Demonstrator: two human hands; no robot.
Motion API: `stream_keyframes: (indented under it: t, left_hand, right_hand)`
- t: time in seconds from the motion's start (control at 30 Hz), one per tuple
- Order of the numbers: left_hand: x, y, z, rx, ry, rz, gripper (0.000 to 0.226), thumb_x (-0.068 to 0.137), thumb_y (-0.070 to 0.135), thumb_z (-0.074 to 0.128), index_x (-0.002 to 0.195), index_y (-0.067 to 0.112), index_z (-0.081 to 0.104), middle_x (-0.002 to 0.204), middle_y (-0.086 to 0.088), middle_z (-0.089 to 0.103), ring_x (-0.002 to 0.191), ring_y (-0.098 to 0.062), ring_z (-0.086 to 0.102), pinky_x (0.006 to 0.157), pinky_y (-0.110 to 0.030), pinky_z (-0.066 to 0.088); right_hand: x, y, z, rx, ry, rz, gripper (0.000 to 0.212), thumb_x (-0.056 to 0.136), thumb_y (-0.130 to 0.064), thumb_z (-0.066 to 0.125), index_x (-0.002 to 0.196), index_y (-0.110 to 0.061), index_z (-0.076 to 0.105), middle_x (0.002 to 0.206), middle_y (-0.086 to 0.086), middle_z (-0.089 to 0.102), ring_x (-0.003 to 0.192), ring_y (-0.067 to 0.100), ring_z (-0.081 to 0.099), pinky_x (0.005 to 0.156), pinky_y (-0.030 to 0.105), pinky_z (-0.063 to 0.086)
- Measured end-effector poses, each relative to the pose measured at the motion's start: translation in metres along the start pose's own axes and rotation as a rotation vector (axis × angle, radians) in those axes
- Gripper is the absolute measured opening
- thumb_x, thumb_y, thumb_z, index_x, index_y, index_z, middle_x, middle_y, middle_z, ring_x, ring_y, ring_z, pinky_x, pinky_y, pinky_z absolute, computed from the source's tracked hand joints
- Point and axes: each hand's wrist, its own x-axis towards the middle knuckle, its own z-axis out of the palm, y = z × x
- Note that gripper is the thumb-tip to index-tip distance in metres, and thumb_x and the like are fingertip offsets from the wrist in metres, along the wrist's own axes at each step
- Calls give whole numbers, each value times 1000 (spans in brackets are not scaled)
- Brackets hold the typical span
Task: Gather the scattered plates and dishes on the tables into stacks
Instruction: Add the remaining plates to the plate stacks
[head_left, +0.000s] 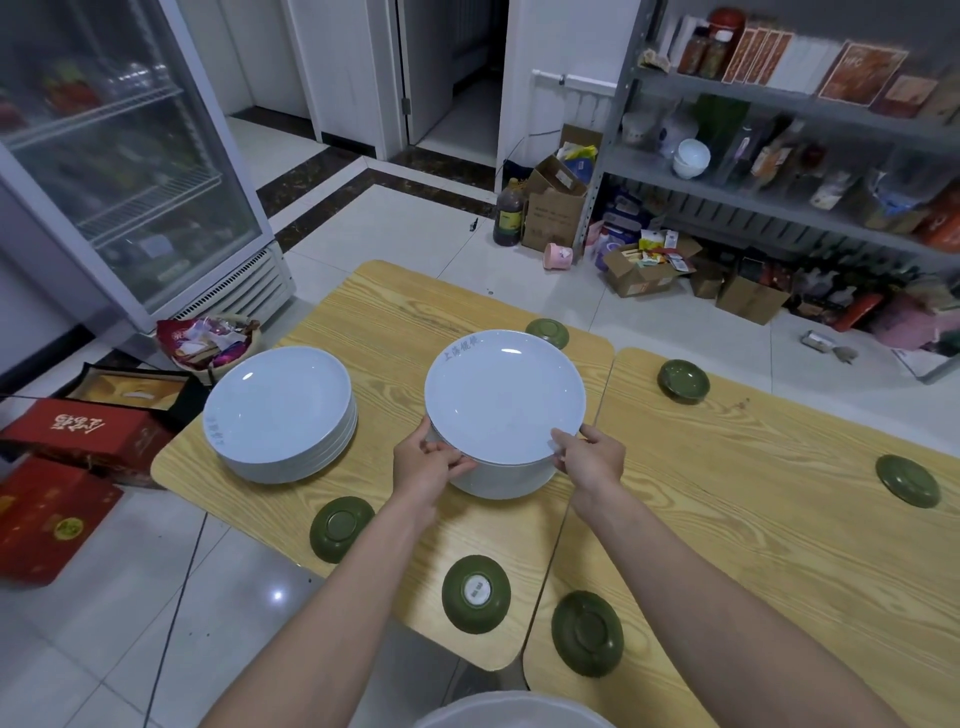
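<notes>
Two wood-grain desks (395, 312) stand pushed together on a tiled floor. My left hand (426, 460) and right hand (592, 457) grip, fingers curled, the near rim of a white plate stack (504, 395) mid-desk. Another white stack (280, 410) sits to its left, with upturned green dishes (341, 528) scattered around.

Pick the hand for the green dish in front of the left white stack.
Left, likely. The left hand holds the centre stack by its left rim, close to that green dish; the right hand must cross.
</notes>
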Motion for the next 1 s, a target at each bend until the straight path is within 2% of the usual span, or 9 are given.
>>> stream_keyframes:
  t: [0.07,0.17,0.2,0.33,0.43,0.57,0.67,0.8,1.0]
  left_hand:
    - [-3,1,3,21,20,26,69,87,-18,55,147,16,45,86,-8,55,91,-25,71,80,-31,61]
    - [-10,4,9,109,65,72,59,88,-10,58,144,9,49,84,-7,57,76,-18,67,81,-28,60]
    - [-13,6,11,159,80,97,57,90,-6,60,144,8,47,85,-4,60,76,-17,66,86,-32,59]
    - [-31,25,26,572,53,310,48,94,17,62,141,17,53,115,1,66,103,-17,62,91,-31,48]
    - [-41,37,41,920,-45,492,50,96,29,60,144,19,50,144,-2,52,132,-19,47,106,-31,37]
    - [-53,50,63,1363,-86,684,57,99,40,52,151,21,39,158,-2,35,145,-21,28,116,-35,25]
    - [-59,56,79,1550,-83,733,58,100,44,46,152,22,34,160,-1,28,148,-21,23,118,-41,21]
    - [-59,62,97,1699,-71,757,59,100,46,43,153,22,31,161,-3,25,148,-26,20,118,-47,19]
    - [-49,70,115,1761,-51,746,61,99,50,39,153,22,29,162,-5,24,147,-30,21,118,-49,18]
  right_hand:
    - [2,-2,-7,7,-32,21,25,85,-10,74,109,-7,68,100,9,71,80,20,66,88,43,58]
    - [-2,-9,-21,-44,-97,4,22,87,-13,73,107,-7,66,116,12,67,98,23,65,92,44,56]
    - [-4,-13,-25,-80,-121,-19,32,87,-15,73,116,-6,65,122,10,65,107,24,62,97,43,53]
    - [-11,-32,-45,-350,-288,-219,55,89,-22,71,140,-10,54,142,5,54,129,21,51,105,32,41]
    - [-12,-45,-61,-686,-356,-461,60,91,-28,68,146,-16,47,150,2,46,139,20,41,110,32,34]
    - [-13,-62,-79,-1134,-399,-738,66,95,-39,60,153,-22,33,157,0,35,144,20,30,111,37,34]
    - [-14,-73,-91,-1353,-389,-856,67,97,-41,54,155,-25,25,159,4,30,145,24,27,106,40,38]
    - [-15,-87,-99,-1502,-340,-939,65,98,-39,51,154,-21,24,160,9,25,146,27,25,111,40,32]
    - [-10,-101,-103,-1599,-268,-972,64,99,-42,50,153,-18,26,158,9,28,145,28,24,109,41,33]
